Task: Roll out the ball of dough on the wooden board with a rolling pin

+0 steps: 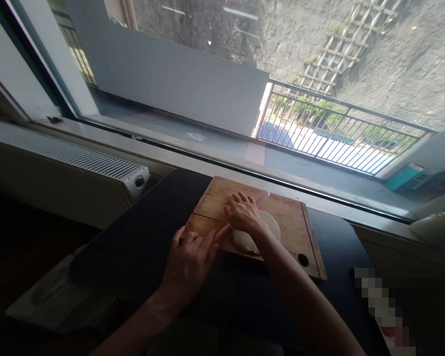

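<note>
A pale round of flattened dough [270,228] lies on a wooden cutting board [287,217]. Slanting across the board is a light rolling pin [262,199], its middle hidden under my right hand. My left hand [191,252] is closed at the pin's near end, by the board's front left edge; its palm side is hidden. Over the pin and the dough's left side rests my right hand [242,212], palm down, fingers stretched forward and slightly apart. My right forearm covers part of the dough.
The board sits on a dark table [141,237] against the window sill [163,155]. A white radiator [133,173] stands at the left. Beyond the glass are a balcony and a metal railing [330,133]. A pixelated patch covers something at lower right.
</note>
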Demonstrator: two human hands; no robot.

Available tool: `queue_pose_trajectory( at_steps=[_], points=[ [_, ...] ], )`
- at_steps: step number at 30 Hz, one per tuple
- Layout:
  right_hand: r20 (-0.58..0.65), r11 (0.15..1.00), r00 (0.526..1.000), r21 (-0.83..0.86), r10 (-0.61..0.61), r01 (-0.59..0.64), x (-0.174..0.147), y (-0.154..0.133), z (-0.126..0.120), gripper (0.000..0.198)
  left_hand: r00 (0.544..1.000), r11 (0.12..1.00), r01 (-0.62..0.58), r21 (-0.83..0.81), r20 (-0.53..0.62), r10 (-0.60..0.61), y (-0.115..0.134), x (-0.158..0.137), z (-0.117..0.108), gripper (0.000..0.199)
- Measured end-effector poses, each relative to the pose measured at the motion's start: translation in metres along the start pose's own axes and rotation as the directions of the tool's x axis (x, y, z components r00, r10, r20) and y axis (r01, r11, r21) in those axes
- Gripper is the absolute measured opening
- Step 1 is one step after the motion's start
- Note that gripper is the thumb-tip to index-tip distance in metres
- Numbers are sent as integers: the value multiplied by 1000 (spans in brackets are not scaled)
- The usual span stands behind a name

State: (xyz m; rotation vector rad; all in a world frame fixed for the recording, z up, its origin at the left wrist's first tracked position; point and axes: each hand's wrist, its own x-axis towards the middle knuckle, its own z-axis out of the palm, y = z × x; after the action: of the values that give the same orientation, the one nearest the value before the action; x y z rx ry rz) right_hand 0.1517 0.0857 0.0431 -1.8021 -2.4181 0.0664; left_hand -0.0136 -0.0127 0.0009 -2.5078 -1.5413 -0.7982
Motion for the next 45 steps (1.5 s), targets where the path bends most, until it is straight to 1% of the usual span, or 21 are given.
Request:
queue_pose_trajectory(
  at_steps=[2, 5, 7, 9, 10, 11, 13, 17, 19, 21, 22, 24, 27, 30, 32, 33, 35, 38, 41, 43, 45],
  points=[
    [-22, 1000, 1000, 0, -21, 21, -12, 3, 1, 44, 1000, 1000, -14, -10, 5, 14, 8, -7, -1, 40],
    [-72, 999, 996, 24, -46, 48, -55, 20, 3, 43, 997, 995, -74, -71, 25, 76, 26, -23, -1, 47],
    [-88, 998, 995, 42, -36, 40, -87, 34, 3, 42, 992, 986, -112, -126, 52, 119, 39, -32, 1, 54],
    [-80, 999, 997, 45, -20, 24, -109, 43, 2, 42, 986, 974, -137, -178, 67, 151, 47, -38, 4, 57],
    [-73, 999, 997, 40, -15, 18, -114, 43, 1, 42, 985, 968, -144, -204, 66, 160, 50, -39, 5, 57],
    [-70, 999, 998, 33, -6, 9, -114, 41, 1, 42, 985, 962, -143, -231, 57, 160, 50, -40, 7, 57],
    [-80, 1000, 997, 19, 23, -22, -103, 29, 2, 40, 992, 956, -109, -273, 31, 122, 45, -40, 9, 54],
    [-133, 998, 989, 28, 61, -58, -50, -5, 10, 43, 999, 968, 37, -250, -7, -40, 24, -33, 11, 39],
    [-134, 998, 989, 41, 62, -57, -24, -19, 13, 52, 996, 973, 85, -214, -14, -91, 15, -30, 9, 35],
    [-118, 997, 990, 45, 72, -67, -10, -28, 15, 57, 994, 975, 108, -192, -9, -111, 12, -30, 7, 36],
    [-111, 997, 991, 43, 71, -67, -9, -30, 16, 57, 994, 976, 106, -188, -4, -108, 12, -31, 6, 37],
    [-115, 998, 992, 36, 58, -54, -20, -27, 15, 54, 997, 978, 75, -196, -2, -77, 19, -37, 5, 39],
    [-111, 998, 992, 34, 53, -49, -63, -6, 13, 50, 1000, 967, -2, -257, 1, 2, 39, -46, 7, 46],
    [-68, 995, 993, 27, 101, -99, -108, 21, 9, 51, 997, 937, -80, -340, -37, 72, 58, -52, 13, 50],
    [-53, 993, 992, 8, 117, -117, -122, 29, 7, 52, 993, 922, -114, -369, -66, 96, 64, -54, 16, 50],
    [-53, 993, 992, 1, 118, -118, -122, 29, 7, 51, 993, 920, -112, -374, -68, 93, 64, -53, 17, 50],
    [-68, 994, 992, 6, 110, -110, -108, 18, 9, 51, 998, 926, -65, -372, -41, 54, 60, -52, 16, 49],
    [-112, 998, 992, 25, 64, -62, -68, -13, 16, 53, 999, 937, 39, -346, 13, -37, 46, -49, 10, 43],
    [-146, 1000, 989, 30, 10, -6, -31, -45, 22, 54, 995, 947, 95, -307, 40, -87, 32, -46, 5, 35],
    [-154, 999, 988, 39, -2, 8, -21, -55, 25, 54, 995, 956, 102, -273, 41, -95, 28, -46, 4, 32],
    [-159, 999, 987, 49, 13, -6, -28, -50, 24, 53, 997, 965, 77, -250, 22, -74, 30, -48, 5, 35]
  ],
)
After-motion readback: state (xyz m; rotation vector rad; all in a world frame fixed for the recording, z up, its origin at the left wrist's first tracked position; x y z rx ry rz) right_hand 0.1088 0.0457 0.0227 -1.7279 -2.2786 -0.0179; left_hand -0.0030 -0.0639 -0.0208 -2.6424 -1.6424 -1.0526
